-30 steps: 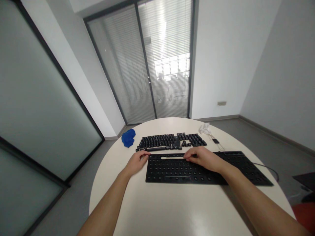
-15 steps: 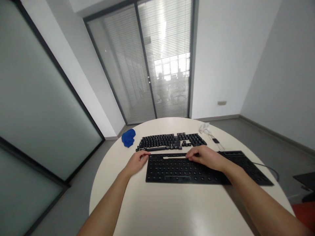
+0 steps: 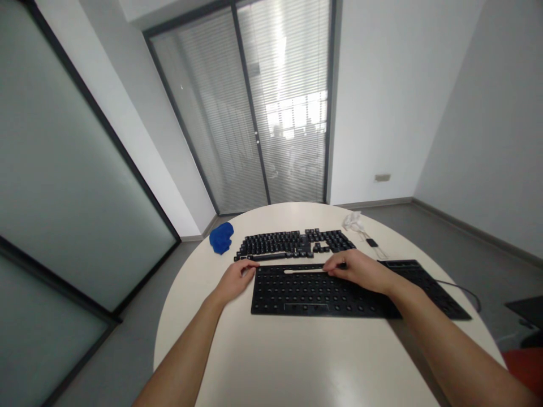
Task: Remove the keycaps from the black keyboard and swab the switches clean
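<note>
My right hand (image 3: 350, 268) is closed in a pinch on a white cotton swab (image 3: 303, 271). The swab's thicker tip points left and lies over the upper rows of a black keyboard base (image 3: 305, 294). Its keycaps are off, and rows of small key stems show on it. At the base's top left corner, my left hand (image 3: 237, 278) grips the edge, its fingertips bent around the corner. My right hand and forearm hide part of the base. Behind it lie many loose black keycaps (image 3: 271, 243), set out in rows, with a long space bar (image 3: 267, 256) in front.
A blue cloth (image 3: 221, 237) lies at the table's left edge. White crumpled tissue (image 3: 353, 221) and a wire keycap puller (image 3: 371, 243) with a black middle lie at the back right. The keyboard's cable (image 3: 462, 288) runs toward the right edge of the round white table (image 3: 271, 362).
My right hand has shifted slightly to the right with the cotton swab. My left hand and the keyboard base have stayed in place.
</note>
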Motion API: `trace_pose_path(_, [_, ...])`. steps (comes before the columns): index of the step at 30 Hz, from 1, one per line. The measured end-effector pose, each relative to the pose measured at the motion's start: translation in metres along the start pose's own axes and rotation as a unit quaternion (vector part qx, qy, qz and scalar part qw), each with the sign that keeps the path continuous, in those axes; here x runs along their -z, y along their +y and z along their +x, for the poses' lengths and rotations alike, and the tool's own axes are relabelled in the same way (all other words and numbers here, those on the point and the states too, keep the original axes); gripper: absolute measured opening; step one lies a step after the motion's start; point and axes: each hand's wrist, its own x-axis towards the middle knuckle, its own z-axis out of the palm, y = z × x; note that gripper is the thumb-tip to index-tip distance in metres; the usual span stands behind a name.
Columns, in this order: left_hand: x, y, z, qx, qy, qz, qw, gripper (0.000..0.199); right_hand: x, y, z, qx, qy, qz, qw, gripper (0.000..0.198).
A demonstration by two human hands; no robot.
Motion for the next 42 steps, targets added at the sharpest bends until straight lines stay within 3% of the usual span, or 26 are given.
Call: trace_pose_path(42, [0.001,0.0,-0.001,0.004,0.0,-0.002,1.0,0.024,0.005,0.011,-0.004,-0.033,0.018,0.002,0.999,0.021])
